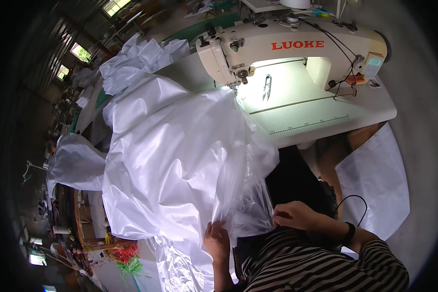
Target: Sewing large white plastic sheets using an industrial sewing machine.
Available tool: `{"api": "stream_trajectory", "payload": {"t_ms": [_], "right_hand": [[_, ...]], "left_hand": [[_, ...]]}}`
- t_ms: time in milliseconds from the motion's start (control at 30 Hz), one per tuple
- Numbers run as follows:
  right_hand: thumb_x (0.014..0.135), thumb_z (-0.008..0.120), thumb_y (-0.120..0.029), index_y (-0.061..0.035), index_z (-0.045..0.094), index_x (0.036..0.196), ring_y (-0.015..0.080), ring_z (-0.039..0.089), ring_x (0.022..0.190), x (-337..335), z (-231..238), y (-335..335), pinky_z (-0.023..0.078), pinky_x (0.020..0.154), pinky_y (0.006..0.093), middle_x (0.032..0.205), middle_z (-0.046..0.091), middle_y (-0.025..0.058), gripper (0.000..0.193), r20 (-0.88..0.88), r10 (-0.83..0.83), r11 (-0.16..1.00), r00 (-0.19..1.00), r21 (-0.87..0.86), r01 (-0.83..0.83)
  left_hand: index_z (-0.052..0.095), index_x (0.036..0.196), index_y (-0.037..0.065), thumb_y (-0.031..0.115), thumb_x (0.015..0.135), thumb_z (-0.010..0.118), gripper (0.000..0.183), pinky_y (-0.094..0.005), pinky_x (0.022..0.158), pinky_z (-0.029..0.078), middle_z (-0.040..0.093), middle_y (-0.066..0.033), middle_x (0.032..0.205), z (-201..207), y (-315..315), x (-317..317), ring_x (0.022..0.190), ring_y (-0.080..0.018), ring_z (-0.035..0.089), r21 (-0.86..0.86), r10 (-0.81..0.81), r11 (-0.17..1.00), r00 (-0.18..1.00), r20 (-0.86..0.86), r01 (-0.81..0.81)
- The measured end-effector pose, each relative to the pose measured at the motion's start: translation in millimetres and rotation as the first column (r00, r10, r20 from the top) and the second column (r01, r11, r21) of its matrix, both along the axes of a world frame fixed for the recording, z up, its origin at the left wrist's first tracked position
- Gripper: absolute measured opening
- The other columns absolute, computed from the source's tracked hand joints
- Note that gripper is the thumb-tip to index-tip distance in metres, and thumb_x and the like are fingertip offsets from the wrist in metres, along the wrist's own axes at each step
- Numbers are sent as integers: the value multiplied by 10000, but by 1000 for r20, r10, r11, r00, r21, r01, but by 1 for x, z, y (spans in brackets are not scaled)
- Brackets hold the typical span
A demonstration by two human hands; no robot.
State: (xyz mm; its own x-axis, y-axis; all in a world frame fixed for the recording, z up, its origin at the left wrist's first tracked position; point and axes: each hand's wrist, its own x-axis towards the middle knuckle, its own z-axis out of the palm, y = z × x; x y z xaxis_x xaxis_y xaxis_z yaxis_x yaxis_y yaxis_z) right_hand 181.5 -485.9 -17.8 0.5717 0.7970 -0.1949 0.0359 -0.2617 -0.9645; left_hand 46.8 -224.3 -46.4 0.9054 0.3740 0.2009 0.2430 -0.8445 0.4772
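Note:
A big heap of shiny white fabric (165, 151) spills from the sewing table down onto my lap. Over its near end lies a clear plastic sheet or bag (243, 194). My left hand (216, 239) grips the lower left edge of that plastic and fabric, fingers closed on it. My right hand (297, 214) pinches the plastic's right edge just above my striped sleeve. A cream industrial sewing machine (287, 46) stands at the far side, its needle area (236, 85) lit and touching the fabric's far edge.
Small thread snips (266, 87) lie on the white machine table (326, 114) under the machine arm. A white panel (374, 180) leans at the right. More white fabric (141, 61) is piled at the far left. Red and green thread bundles (126, 260) sit low left.

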Motion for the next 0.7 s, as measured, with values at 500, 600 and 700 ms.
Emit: {"api": "stream_trajectory", "payload": {"t_ms": [500,600,700], "right_hand": [[806,653,-248,-108,645,823,281,681,814,13,-8,-17,524,712,407,837,676,91,141,612,138,876,779,-443,193],[806,660,-253,-108,646,814,273,682,811,18,-3,-20,507,695,403,831,674,88,146,667,123,854,735,-448,263],[805,661,-261,-117,655,804,269,684,799,20,10,-15,489,684,397,823,673,90,144,740,120,841,661,-430,329]], "left_hand": [[465,670,56,-60,762,369,176,-221,566,252,410,53,677,31,42,-12,630,-42,339,-793,501,592,836,223,-143],[449,653,65,-60,761,361,187,-221,562,220,386,61,670,46,42,-6,622,-32,302,-829,527,543,822,217,-130],[452,649,70,-40,754,370,172,-226,555,222,390,61,671,49,40,-6,610,-31,285,-880,568,473,780,263,-48]]}}
